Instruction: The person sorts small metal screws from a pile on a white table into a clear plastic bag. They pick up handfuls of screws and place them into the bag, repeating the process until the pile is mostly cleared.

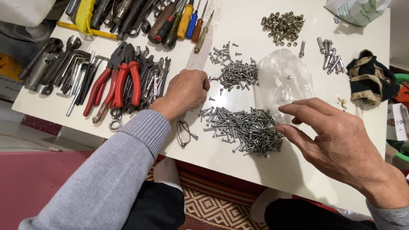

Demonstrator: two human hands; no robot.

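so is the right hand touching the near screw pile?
Touching. The head view shows the right hand with its thumb tip resting on the right edge of the near screw pile; no gap is visible between them.

Screwdrivers (179, 21) cut off by top edge; left hand (185, 91) fingertips hidden; green basket (400, 119) cropped right

There is just one view, from a camera on the person's head, looking steeply down and forward over the white rectangular table (238, 164) from its near edge. It sits close: both forearms enter from the bottom of the frame, the table fills most of it, running slightly askew, its far edge cut off at the top. Red floor and a patterned woven mat (213, 211) show along the bottom.
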